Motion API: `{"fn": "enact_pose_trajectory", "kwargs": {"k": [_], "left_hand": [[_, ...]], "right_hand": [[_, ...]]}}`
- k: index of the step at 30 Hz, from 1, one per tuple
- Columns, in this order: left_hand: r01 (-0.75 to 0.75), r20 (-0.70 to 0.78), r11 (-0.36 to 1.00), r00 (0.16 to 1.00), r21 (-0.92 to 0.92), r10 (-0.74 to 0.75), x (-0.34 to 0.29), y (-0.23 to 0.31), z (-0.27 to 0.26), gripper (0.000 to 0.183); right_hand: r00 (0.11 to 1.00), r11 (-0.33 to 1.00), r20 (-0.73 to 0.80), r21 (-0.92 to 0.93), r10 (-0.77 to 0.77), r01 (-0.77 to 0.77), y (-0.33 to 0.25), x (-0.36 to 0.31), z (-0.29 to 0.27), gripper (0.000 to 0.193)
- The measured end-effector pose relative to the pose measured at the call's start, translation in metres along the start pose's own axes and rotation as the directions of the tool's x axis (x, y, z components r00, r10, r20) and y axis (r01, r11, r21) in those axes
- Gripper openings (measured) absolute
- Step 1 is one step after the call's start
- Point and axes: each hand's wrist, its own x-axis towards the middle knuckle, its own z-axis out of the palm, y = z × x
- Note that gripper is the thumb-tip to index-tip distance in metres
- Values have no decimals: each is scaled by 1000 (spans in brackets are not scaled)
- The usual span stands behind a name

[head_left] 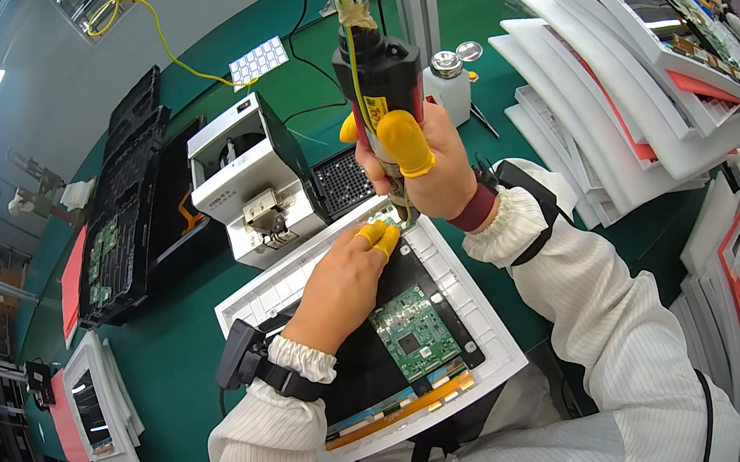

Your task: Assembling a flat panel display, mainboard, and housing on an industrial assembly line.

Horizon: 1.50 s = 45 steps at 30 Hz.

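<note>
My right hand (439, 165), with yellow finger cots, is wrapped round a black and red electric screwdriver (375, 69) held upright. Its lower end points down at the far edge of a black display panel (354, 371), which lies in a white foam tray (488, 324). Beside that tip, my left hand (335, 286) has its yellow-capped fingers pressed together; whatever they pinch is hidden. A green circuit board (414, 331) sits on the panel, right of my left wrist. Along the panel's near edge runs an orange strip (410, 412).
Beyond the tray stand a white boxy machine (220, 183) and a black perforated tray (342, 182). A white dispenser bottle (447, 89) and tweezers (484, 122) are at the far right. Foam sheets (572, 89) pile up rightward. Black cases (118, 219) with green boards lie left.
</note>
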Motion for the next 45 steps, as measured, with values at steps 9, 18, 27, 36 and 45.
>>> {"fn": "enact_pose_trajectory", "kwargs": {"k": [9, 18, 27, 36, 45], "left_hand": [[1, 5, 1000, 1000, 20, -1, 0, -1, 0, 23], [-18, -28, 1000, 999, 21, 18, 0, -2, 2, 19], [-40, -82, 999, 996, -10, 39, 1, -4, 5, 18], [47, 0, 998, 999, -47, -47, 3, 0, -7, 14], [196, -232, 977, 949, -88, -212, 23, 28, -15, 23]], "right_hand": [[1000, 1000, -6, -7, 19, -19, 0, 1, 0, 37], [1000, 984, 15, -174, -26, 28, 3, -1, -2, 10], [1000, 999, 3, -18, 31, -31, 5, 0, -5, 30], [997, 998, 42, 12, -62, 61, -23, 4, -5, 50], [996, 993, 35, 83, -84, 81, -32, 0, -4, 52]]}}
